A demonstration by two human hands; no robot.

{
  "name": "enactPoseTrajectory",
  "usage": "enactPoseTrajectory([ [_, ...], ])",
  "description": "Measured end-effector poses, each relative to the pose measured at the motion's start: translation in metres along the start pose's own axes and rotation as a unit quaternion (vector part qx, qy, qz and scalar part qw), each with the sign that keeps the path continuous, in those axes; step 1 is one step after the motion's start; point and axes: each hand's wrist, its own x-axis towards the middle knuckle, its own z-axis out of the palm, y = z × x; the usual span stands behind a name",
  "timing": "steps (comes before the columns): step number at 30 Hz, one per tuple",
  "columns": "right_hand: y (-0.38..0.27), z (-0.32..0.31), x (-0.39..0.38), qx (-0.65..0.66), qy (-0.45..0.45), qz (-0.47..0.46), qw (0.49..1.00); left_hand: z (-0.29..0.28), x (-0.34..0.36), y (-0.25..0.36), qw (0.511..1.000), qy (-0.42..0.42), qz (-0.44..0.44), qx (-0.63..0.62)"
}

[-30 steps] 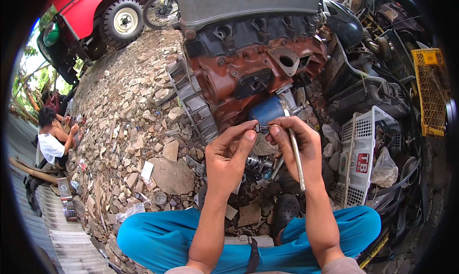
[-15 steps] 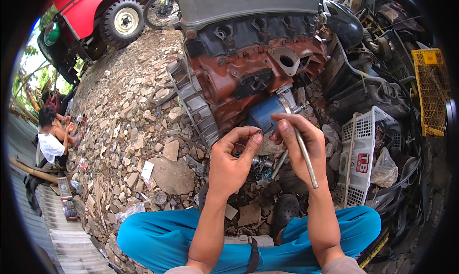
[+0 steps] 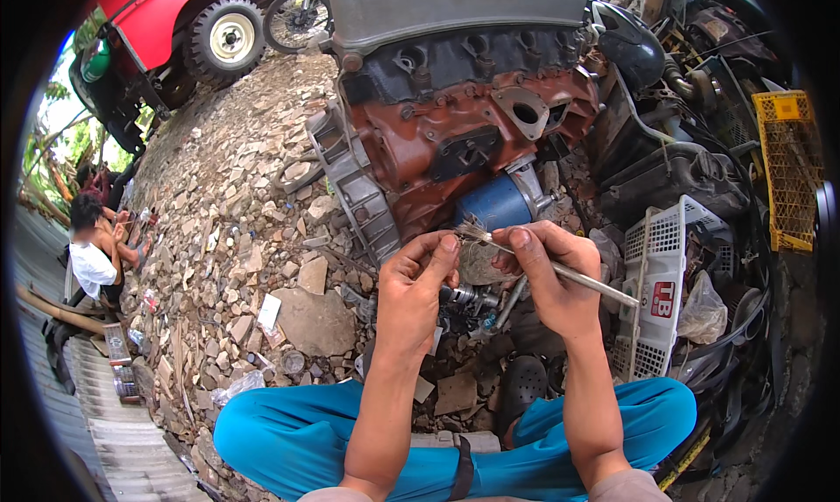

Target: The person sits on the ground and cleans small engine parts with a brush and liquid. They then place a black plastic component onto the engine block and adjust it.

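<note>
So the person sat cross-legged in blue trousers on a yard floor of broken stones and rubble, no bench or anything. The right hand was closed around a thin metal-handled brush, handle pointing off toward 4 o'clock and the frayed bristles sticking out toward 10 o'clock. The left hand sat just beside it, thumb and fingertips pinched at the bristle end; couldn't tell if it held anything else. Both hands hovered right in front of a rusty red engine block at 12 o'clock, with a blue oil filter just above the brush tip. Over at 3 o'clock there was a white plastic crate and a yellow one among dark scrap parts. At 11 o'clock a red vehicle was parked, and at 9 o'clock another person sat on the ground, well apart.
</note>
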Motion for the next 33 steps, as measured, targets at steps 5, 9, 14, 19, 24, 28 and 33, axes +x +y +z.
enactPoseTrajectory([
  [5, -0.001, -0.006, 0.007, -0.11, -0.033, -0.103, 0.988, 0.002, -0.001, -0.008, 0.999, 0.021, -0.018, -0.029],
  [9, 0.0, -0.011, 0.006, -0.172, -0.082, -0.105, 0.976, -0.001, 0.003, -0.006, 0.995, 0.049, 0.012, -0.082],
  [14, 0.008, 0.002, 0.001, -0.049, 0.03, -0.08, 0.995, -0.01, 0.007, 0.003, 0.997, 0.052, 0.036, 0.032],
  [19, 0.023, 0.009, 0.002, -0.014, -0.016, -0.096, 0.995, -0.009, 0.005, -0.001, 0.998, 0.055, 0.038, 0.022],
  [24, 0.026, 0.003, 0.004, -0.061, -0.001, -0.018, 0.998, -0.016, 0.009, 0.009, 0.998, 0.057, 0.024, 0.021],
  [28, 0.019, 0.01, 0.004, -0.02, -0.023, -0.124, 0.992, -0.017, 0.008, 0.004, 0.999, 0.033, -0.003, 0.014],
  [33, 0.061, 0.003, 0.006, 0.038, -0.051, -0.011, 0.998, -0.027, 0.017, -0.017, 0.998, 0.032, -0.038, 0.033],
])
